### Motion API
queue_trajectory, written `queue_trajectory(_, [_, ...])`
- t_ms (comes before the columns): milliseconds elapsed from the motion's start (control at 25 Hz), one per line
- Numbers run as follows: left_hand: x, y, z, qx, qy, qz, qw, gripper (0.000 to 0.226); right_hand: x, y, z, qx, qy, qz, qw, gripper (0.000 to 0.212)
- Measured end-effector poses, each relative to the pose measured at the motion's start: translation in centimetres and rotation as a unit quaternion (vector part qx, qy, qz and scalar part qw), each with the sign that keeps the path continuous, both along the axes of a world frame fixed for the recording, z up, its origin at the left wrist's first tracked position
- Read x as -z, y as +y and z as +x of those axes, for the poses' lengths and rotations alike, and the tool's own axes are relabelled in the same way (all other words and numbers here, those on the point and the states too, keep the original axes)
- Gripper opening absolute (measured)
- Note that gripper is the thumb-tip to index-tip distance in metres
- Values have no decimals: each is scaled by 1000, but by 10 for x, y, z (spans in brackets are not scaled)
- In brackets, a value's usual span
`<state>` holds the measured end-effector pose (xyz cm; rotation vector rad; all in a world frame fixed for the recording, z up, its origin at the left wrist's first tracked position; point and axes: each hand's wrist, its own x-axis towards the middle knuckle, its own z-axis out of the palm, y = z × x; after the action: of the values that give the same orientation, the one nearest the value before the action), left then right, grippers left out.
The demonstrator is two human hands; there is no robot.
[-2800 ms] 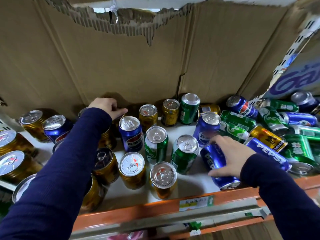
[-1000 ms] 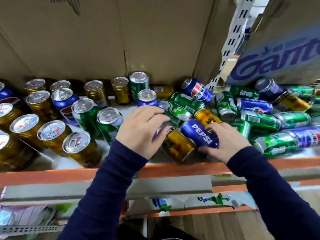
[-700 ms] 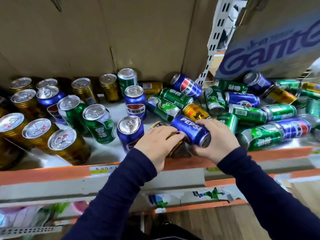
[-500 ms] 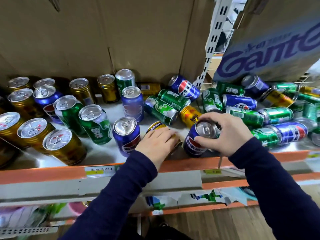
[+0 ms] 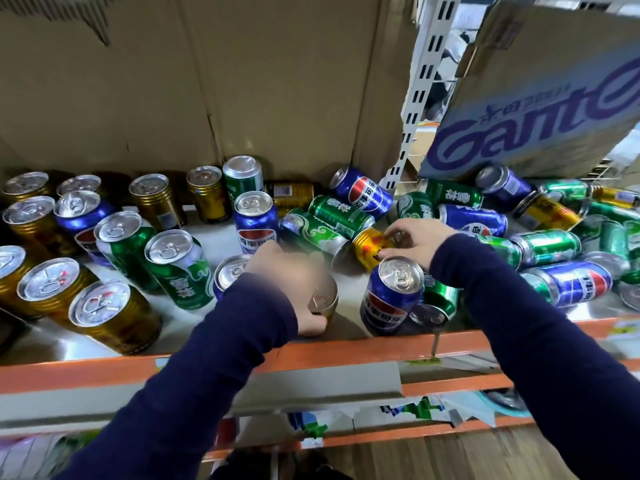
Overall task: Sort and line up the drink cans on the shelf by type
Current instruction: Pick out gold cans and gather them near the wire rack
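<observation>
Gold can, left hand: a short gold metal can (image 5: 323, 299) stands at the very front of the shelf. The left hand (image 5: 291, 282) is curled round it, thumb low on the near side. The hand is blurred, so I can't judge how firm the hold is.
Right hand: the right hand (image 5: 419, 242) is further back. Its fingertips and thumb pinch the end of a gold-and-red can lying on its side (image 5: 372, 245), which is tucked against a toppled green can (image 5: 311, 233).
Sorted side: on the left stand the ribbed gold cans (image 5: 104, 313), the upright green cans (image 5: 176, 268) and an upright blue cola can (image 5: 254, 220). The types are close together but mixed.
Unsorted side: on the right is a heap of green, blue and gold cans on their sides (image 5: 554, 244), touching and overlapping.
Nearest bystander: a tall blue cola can (image 5: 391, 296) stands upright under the right wrist, close to the orange front rail (image 5: 346, 351).
Risk, sleeve: if the right forearm drops as it draws back, it would likely clip that blue can and tip it over the rail.
Risk, pile: pulling the lying gold can free could make the round cans resting beside it roll forward.
Risk, edge: the left hand's can has almost no shelf in front of it, so a loose grip there would mean a drop.
</observation>
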<state>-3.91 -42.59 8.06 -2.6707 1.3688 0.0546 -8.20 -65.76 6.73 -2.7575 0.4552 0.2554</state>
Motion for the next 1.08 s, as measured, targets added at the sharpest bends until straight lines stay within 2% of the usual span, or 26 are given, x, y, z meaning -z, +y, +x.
queue_trajectory(120, [-9, 1, 13, 23, 76, 63, 995, 68, 9, -3, 23, -14, 84, 18, 996, 73])
queue_trajectory(200, [-21, -2, 26, 30, 134, 50, 989, 70, 12, -6, 30, -29, 100, 19, 994, 76])
queue_trajectory(240, [-26, -5, 37, 41, 134, 39, 989, 66, 11, -7, 32, -30, 93, 25, 995, 75])
queue_trajectory(360, [-32, -23, 74, 65, 75, 11, 995, 45, -8, -13, 32, -11, 61, 61, 996, 64])
queue_trajectory(440, [-24, -41, 91, 91, 57, 28, 994, 42, -22, -20, 36, -9, 62, 23, 998, 60])
queue_trajectory(560, [-4, -68, 98, 156, 34, 118, 980, 62, -23, -20, 50, -29, 136, -87, 986, 56])
queue_trajectory(680, [7, -83, 98, 173, -24, 176, 969, 83, -12, -15, 66, -38, 157, -110, 981, 60])
queue_trajectory(760, [6, -88, 93, 183, -66, 167, 967, 76, -8, -16, 79, -42, 112, -99, 988, 58])
queue_trajectory(840, [0, -89, 87, 185, -66, 153, 968, 67, -3, -16, 89, -51, 87, -87, 991, 49])
queue_trajectory(960, [-24, -73, 92, 173, -65, 137, 973, 79, 9, -12, 95, -42, 110, -36, 992, 64])
queue_trajectory(1080, [-40, -40, 108, 144, -18, 52, 988, 65, 9, -11, 97, -15, 87, 12, 996, 68])
